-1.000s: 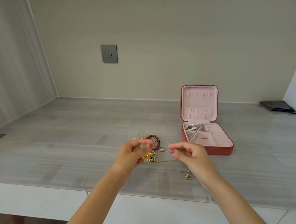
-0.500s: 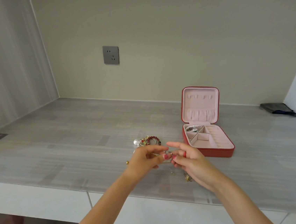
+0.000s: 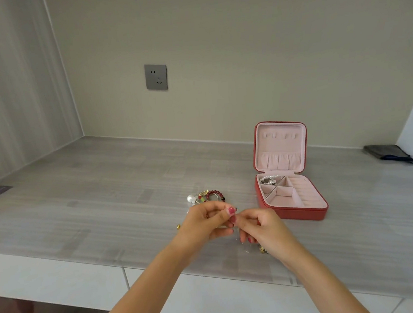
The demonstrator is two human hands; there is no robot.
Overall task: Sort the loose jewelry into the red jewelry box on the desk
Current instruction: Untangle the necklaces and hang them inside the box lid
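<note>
**Fingertips working a small piece free**

Both hands are meeting above the counter [image 3: 102, 192]: left hand [image 3: 206, 224] and right hand [image 3: 261, 224] are each pinching something tiny, probably untangling it. Loose jewelry [image 3: 206, 197] is lying just beyond; the red jewelry box [image 3: 295, 213] is sitting open, right.

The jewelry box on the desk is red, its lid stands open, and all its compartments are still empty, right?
Not quite. The head view shows the red jewelry box on the desk with its lid open, but its back-left compartment already holds pearl and silver jewelry. The other compartments look empty.
</note>
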